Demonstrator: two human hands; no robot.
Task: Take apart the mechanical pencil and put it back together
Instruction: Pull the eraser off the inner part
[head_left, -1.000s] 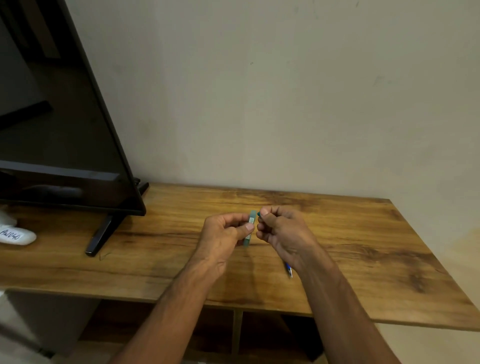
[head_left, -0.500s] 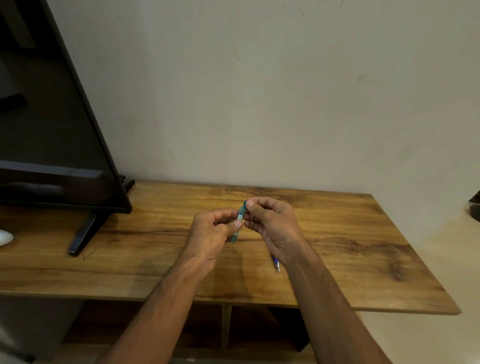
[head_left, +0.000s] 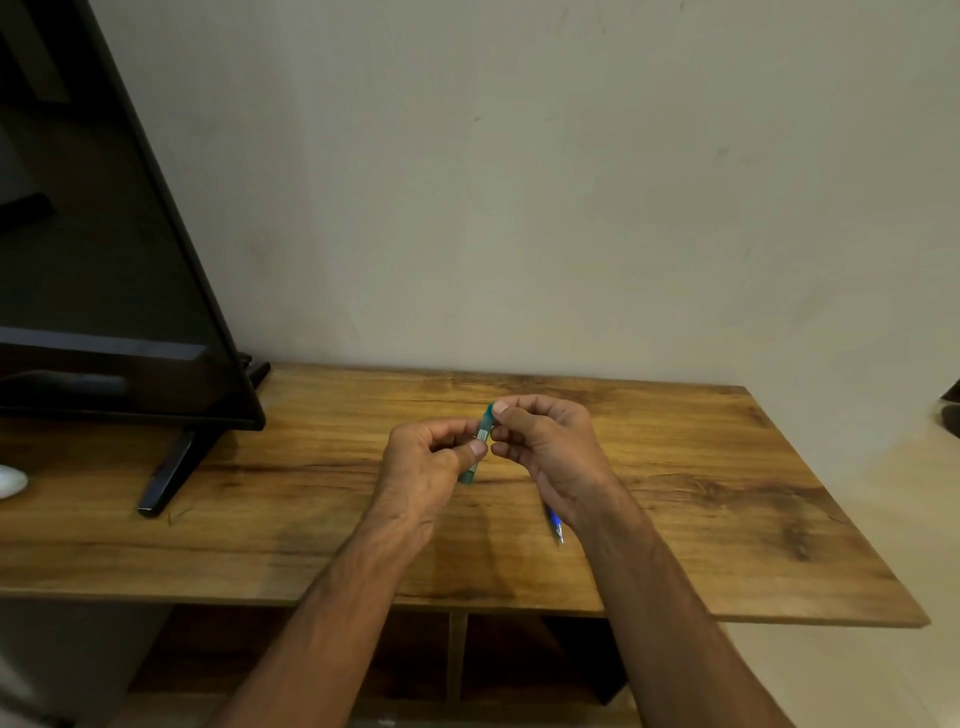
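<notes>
1. The left hand (head_left: 431, 462) was curled round the lower half of a short teal tube (head_left: 483, 434). Its thumb lay across the front, and it held the tube tilted above the table (head_left: 727, 467).
2. The right hand (head_left: 545, 441) pinched the tube's upper end between thumb and forefinger, with the other fingers loosely curled behind. Both hands therefore had hold of the same piece, one at each end.
3. A blue piece with a metal tip (head_left: 554, 522) lay on the table just under the right wrist. Most of it was hidden by the wrist, so it was unclear whether it was a whole pencil or only a front section.
4. The teal tube carried a pale label. It could not be told whether it was the pencil's barrel or a separate lead case.
5. Judging by the two-ended grip, the step in hand was pulling or twisting something at the tube's top.
6. With one piece lying apart and another being worked on, the taking apart seemed partly done. Nothing suggested that reassembly had started, so that whole half appeared to be left.
7. A television (head_left: 104, 260) stood at the table's left end.
</notes>
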